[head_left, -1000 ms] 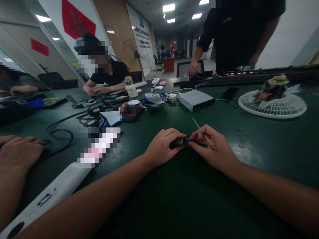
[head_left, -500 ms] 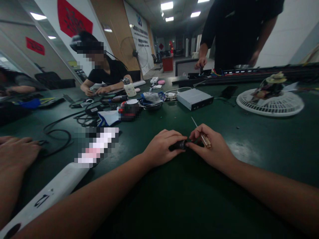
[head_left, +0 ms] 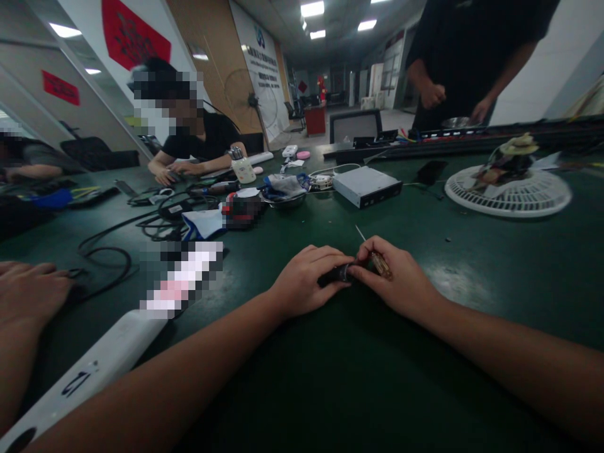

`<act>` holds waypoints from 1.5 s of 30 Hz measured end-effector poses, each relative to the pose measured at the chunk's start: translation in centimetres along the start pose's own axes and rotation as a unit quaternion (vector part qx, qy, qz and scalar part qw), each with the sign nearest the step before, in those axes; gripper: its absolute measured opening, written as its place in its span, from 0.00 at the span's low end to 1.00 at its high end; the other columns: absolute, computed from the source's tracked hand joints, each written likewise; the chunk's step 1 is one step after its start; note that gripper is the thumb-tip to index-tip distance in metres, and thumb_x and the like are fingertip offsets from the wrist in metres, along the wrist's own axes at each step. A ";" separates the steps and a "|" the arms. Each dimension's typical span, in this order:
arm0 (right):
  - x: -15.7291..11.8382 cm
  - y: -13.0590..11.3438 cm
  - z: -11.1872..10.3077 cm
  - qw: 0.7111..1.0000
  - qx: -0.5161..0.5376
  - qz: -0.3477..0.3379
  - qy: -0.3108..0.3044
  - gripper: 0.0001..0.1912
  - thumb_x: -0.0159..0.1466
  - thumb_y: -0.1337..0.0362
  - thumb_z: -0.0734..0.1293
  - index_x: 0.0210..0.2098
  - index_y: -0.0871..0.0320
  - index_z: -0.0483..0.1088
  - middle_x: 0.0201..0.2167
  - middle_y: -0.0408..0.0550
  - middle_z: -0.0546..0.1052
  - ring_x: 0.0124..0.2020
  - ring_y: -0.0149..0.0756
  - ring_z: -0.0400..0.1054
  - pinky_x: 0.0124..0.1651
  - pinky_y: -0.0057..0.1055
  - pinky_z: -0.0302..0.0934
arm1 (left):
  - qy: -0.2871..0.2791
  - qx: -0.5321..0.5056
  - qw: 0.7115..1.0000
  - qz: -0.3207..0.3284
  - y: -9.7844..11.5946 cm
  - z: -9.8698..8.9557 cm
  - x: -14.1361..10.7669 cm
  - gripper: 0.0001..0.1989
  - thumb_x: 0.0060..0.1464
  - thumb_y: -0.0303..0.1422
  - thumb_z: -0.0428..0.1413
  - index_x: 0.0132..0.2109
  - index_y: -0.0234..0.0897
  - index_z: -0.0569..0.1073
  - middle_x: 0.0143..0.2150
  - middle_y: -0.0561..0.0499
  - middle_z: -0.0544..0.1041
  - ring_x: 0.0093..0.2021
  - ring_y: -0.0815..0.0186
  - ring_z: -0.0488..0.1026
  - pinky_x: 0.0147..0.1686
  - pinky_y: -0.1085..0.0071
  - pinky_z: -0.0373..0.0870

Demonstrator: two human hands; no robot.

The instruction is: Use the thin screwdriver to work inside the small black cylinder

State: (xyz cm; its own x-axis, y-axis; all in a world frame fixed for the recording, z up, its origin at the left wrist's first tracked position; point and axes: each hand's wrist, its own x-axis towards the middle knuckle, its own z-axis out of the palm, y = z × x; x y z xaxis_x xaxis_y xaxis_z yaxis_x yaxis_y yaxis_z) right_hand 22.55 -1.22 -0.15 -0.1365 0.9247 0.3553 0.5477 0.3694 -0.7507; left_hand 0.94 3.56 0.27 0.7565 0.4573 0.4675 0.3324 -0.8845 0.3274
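Observation:
Above the dark green table (head_left: 330, 377), my left hand (head_left: 306, 280) is closed around a small black cylindrical part (head_left: 336, 274). My right hand (head_left: 394, 274) keeps a screwdriver (head_left: 381, 265) with a clear amber handle tucked in its fingers, the thin shaft pointing up and away to the left. The thumb and fingertips of that same hand touch the right end of the black part. Fingers hide much of the part, so its exact kind cannot be made out.
Beyond my hands lie a grey disc drive (head_left: 368, 186), a bowl with cloth (head_left: 285, 192) and a white fan grille (head_left: 507, 192). A white device (head_left: 89, 371) lies by my left forearm. Another person's hand (head_left: 35, 292) rests at far left; co-workers are across the table.
My right hand has shifted slightly left, closer against the black part, with the screwdriver. The standing person's hand has lifted off the items at the table's far edge and moved right.

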 end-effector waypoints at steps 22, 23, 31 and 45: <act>0.1 -0.2 -0.3 0.992 0.124 0.007 -0.005 0.14 0.69 0.60 0.64 0.32 0.55 0.79 0.31 0.45 0.79 0.32 0.36 0.72 0.36 0.33 0.64 | 0.080 0.029 0.988 -0.128 -0.4 0.1 0.4 0.15 0.51 0.22 0.63 0.45 0.39 0.75 0.44 0.49 0.78 0.45 0.59 0.75 0.44 0.62 0.72; 0.1 -0.2 -0.3 0.992 0.128 0.007 -0.003 0.14 0.69 0.59 0.65 0.32 0.55 0.79 0.31 0.45 0.80 0.32 0.36 0.72 0.35 0.33 0.64 | 0.075 0.028 0.989 -0.122 -0.4 0.2 0.3 0.15 0.51 0.21 0.63 0.45 0.39 0.75 0.44 0.49 0.78 0.45 0.59 0.75 0.44 0.61 0.72; -0.2 -0.3 -0.2 0.985 0.159 0.051 0.039 0.20 0.71 0.53 0.63 0.30 0.56 0.78 0.24 0.44 0.78 0.26 0.35 0.73 0.30 0.32 0.64 | 0.095 0.076 0.984 -0.131 -0.7 0.3 0.2 0.17 0.51 0.19 0.62 0.47 0.41 0.76 0.47 0.49 0.77 0.48 0.58 0.75 0.48 0.58 0.70; 0.1 0.0 0.0 0.992 -0.080 -0.041 -0.091 0.06 0.63 0.70 0.71 0.37 0.51 0.75 0.37 0.45 0.79 0.39 0.42 0.74 0.43 0.40 0.67 | 0.148 0.099 0.955 -0.238 -1.6 1.0 -0.1 0.19 0.56 0.24 0.61 0.53 0.38 0.68 0.49 0.44 0.77 0.50 0.53 0.76 0.49 0.52 0.72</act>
State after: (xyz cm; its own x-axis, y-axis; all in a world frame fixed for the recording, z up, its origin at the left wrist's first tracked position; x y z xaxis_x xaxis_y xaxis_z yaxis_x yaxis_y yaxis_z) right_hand 22.58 -1.13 -0.12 -0.3239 0.8992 0.2942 0.6513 0.4375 -0.6200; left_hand 0.92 4.89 -1.13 0.3108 0.7921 0.5253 0.7216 -0.5564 0.4120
